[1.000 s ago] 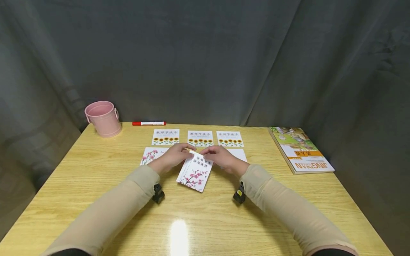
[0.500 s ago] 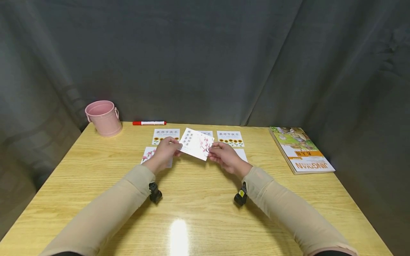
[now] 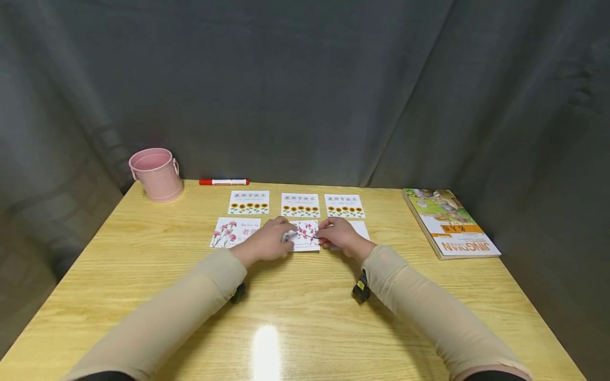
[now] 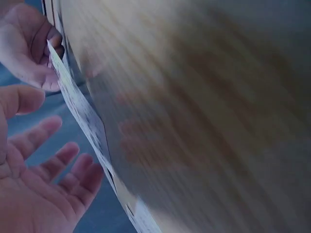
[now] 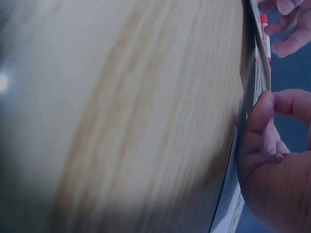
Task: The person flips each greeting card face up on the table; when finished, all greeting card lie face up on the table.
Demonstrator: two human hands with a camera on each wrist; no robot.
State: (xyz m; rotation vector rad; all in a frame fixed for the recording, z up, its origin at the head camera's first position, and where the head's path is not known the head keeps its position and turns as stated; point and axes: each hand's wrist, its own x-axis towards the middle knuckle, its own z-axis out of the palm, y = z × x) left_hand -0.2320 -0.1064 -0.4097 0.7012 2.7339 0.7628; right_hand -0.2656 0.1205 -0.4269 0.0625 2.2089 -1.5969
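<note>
A white card printed with pink blossoms (image 3: 306, 239) is between my two hands, in the row nearer me. My right hand (image 3: 344, 236) pinches its right edge between thumb and forefinger, which the right wrist view shows clearly on the hand (image 5: 277, 170). My left hand (image 3: 268, 241) is at the card's left end, hiding part of it. In the left wrist view, the fingers of that hand (image 4: 46, 184) are spread beside the card (image 4: 82, 109) and grip nothing. A card with pink flowers (image 3: 229, 231) lies left of my left hand. A white card (image 3: 360, 228) is partly covered by my right hand.
Behind the hands lie three sunflower cards: left (image 3: 249, 202), middle (image 3: 300, 205) and right (image 3: 344, 206). A red marker (image 3: 224, 182) and a pink bucket (image 3: 157, 175) stand at the back left. On the right lies a book (image 3: 450, 223). A grey curtain (image 3: 286, 95) hangs behind the table (image 3: 305, 328).
The blossom card was turned from a slant, raised between both hands, then lowered and levelled into the nearer row. The left hand has released its edge; the right still pinches it.
</note>
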